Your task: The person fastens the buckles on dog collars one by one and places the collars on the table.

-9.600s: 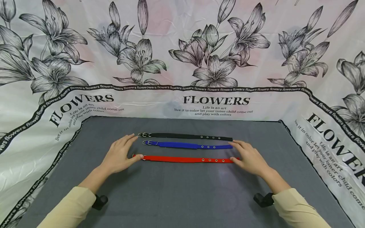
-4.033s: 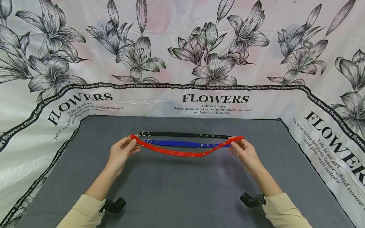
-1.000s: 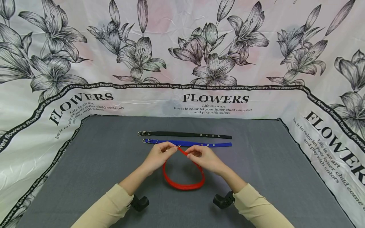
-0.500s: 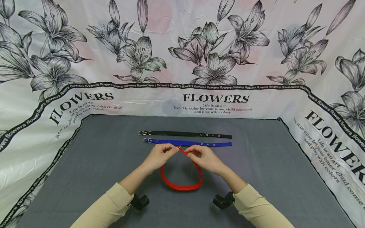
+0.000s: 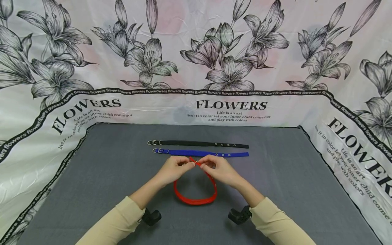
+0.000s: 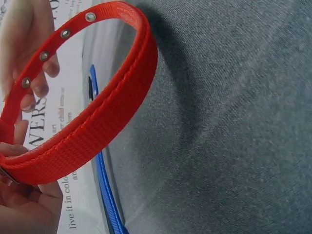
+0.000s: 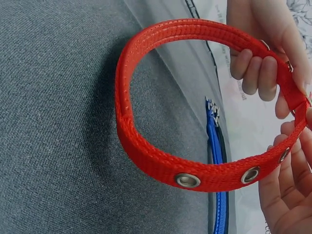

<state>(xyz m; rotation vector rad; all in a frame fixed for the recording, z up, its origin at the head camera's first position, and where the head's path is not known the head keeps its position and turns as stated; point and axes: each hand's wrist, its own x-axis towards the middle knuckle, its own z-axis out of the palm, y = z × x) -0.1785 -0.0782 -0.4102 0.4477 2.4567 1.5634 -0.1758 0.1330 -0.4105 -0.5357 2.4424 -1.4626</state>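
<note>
At the lower centre of the head view, a looped strap point(image 5: 196, 202) is held above the table point(image 5: 294, 183), its upper left gripped by the left hand point(image 5: 171, 169) and its upper right by the right hand point(image 5: 223, 170). Just above the hands in the frame, a front strap point(image 5: 183, 152) is laid crosswise, with a back strap point(image 5: 190, 143) set behind it, buckles point(image 5: 160, 151) placed leftmost. The table is bordered behind and on both sides by cloth point(image 5: 165, 110).

Before you spreads a flat grey woven-cloth surface point(image 5: 196, 224); directly on it lie a long black strap point(image 5: 183, 143) and, just nearer you, a long blue woven strap point(image 5: 183, 152), both metal-buckled and eyeleted.
</note>
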